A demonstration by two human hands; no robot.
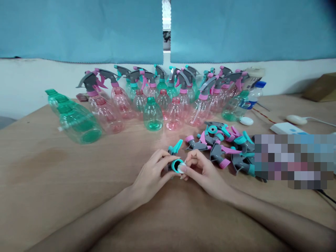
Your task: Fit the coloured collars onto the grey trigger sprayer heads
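My left hand [153,173] is closed around a grey and teal spray trigger head [175,148], its round teal collar turned toward me. Between the thumb and fingers of my right hand [203,173] is a small whitish disc [181,167], pinched at the collar's open mouth. Whether the disc is inside the collar or only touching its rim, I cannot tell. Just beyond my right hand lies a loose pile of spray trigger heads [217,154], grey with pink or teal parts.
Uncapped green bottles [153,117] and pink bottles [175,115] stand ahead, with several trigger-topped ones [201,108] behind. More green bottles [78,122] are at left. A water bottle [254,96], a white lid [246,121] and a white power strip [287,128] sit at right.
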